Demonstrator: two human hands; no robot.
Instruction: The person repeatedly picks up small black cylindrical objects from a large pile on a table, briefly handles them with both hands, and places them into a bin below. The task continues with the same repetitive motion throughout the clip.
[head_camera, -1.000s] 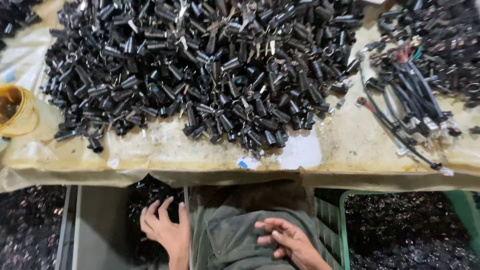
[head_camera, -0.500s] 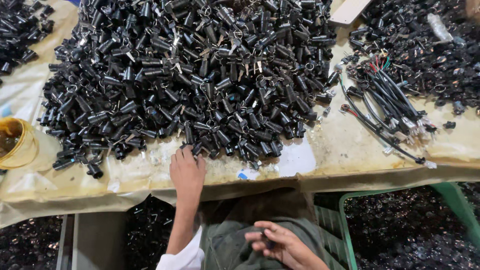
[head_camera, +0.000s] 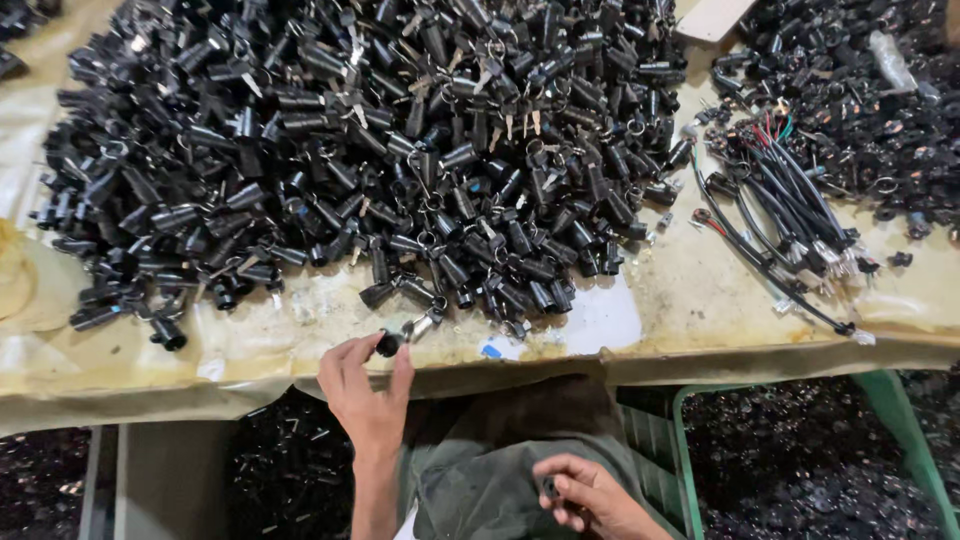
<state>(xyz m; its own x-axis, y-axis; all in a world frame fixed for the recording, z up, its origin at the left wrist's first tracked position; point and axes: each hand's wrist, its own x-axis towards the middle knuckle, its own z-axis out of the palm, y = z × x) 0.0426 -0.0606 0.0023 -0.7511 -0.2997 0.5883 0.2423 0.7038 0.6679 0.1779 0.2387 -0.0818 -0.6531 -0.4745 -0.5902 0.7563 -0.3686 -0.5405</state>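
Note:
A big heap of black cylindrical lock parts with small metal keys (head_camera: 400, 150) covers the table. My left hand (head_camera: 365, 395) is at the table's near edge, its fingertips pinching one black cylindrical part (head_camera: 388, 344) with a metal key attached, just below the heap. My right hand (head_camera: 590, 495) rests low over my lap on green cloth, fingers curled around a small dark piece (head_camera: 549, 487).
A bundle of black cables with coloured wires (head_camera: 790, 220) lies right of the heap, with another pile of black parts (head_camera: 860, 100) behind it. A green crate (head_camera: 800, 460) of dark parts sits under the table at right, a grey bin (head_camera: 160, 480) at left.
My left hand rose from my lap to the heap's edge, then drew back toward the table edge with one black part pinched in it. The right hand stayed by my lap.

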